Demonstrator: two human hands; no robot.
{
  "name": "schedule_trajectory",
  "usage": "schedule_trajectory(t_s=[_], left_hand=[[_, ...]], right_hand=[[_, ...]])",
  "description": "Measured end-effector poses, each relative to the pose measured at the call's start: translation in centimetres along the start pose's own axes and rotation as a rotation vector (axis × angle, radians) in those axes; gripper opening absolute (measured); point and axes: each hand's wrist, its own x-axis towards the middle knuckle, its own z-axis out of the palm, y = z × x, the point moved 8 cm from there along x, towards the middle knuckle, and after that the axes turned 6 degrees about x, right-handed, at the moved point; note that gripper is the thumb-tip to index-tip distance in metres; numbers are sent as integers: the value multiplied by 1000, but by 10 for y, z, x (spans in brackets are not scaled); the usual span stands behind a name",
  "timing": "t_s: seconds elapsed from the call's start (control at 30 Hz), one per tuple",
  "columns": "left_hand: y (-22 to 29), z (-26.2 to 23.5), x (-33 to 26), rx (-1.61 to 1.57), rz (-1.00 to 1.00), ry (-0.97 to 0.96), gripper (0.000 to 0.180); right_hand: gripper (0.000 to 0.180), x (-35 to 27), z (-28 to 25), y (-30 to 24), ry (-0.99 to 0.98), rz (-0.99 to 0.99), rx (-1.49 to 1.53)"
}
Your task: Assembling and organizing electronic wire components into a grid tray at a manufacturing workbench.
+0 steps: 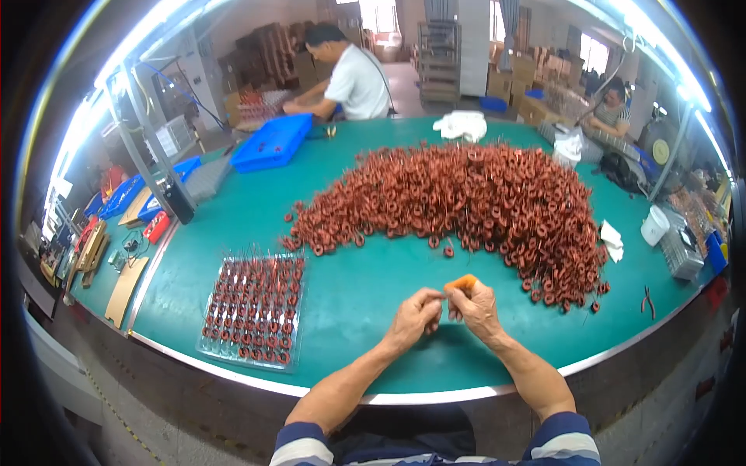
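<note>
Above the near part of the green table, my left hand (416,318) is closed in a pinch, its fingertips meeting those of the other hand. My right hand (478,311) is closed too, and something orange (464,282) lies along its index finger; whether it is worn or held I cannot tell. What the fingertips grip is too small to make out. Beyond both hands spreads a large heap of red ring-shaped coils (466,194) with thin wire leads. To the left, a clear plastic tray (299,330) holds rows of the same coils, leads pointing up.
Pliers (647,303) lie at the right, near a white cloth (611,241) and a white cup (655,225). A blue bin (272,144) stands at the far left edge. Across the table a person (353,81) works; another person (612,113) sits at the far right.
</note>
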Motion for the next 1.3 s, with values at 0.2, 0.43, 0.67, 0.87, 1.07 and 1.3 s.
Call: schedule_trajectory(t_s=[0.2,0.43,0.67,0.87,1.07,1.3], left_hand=[[7,-9,12,-157,9,127,24],[8,-16,9,269,78,194,27],[24,-5,-2,634,292,-6,23],[32,-1,-4,784,336,-66,25],[24,-3,-2,901,305,49,26],[11,-1,-1,-185,134,15,25]], right_hand=[[25,18,-9,-12,190,-91,39],[34,10,3,27,8,217,60],[23,5,2,49,-164,499,269],[21,7,0,53,-251,572,247],[19,8,1,18,-76,227,-369],[25,8,-1,27,-95,302,185]])
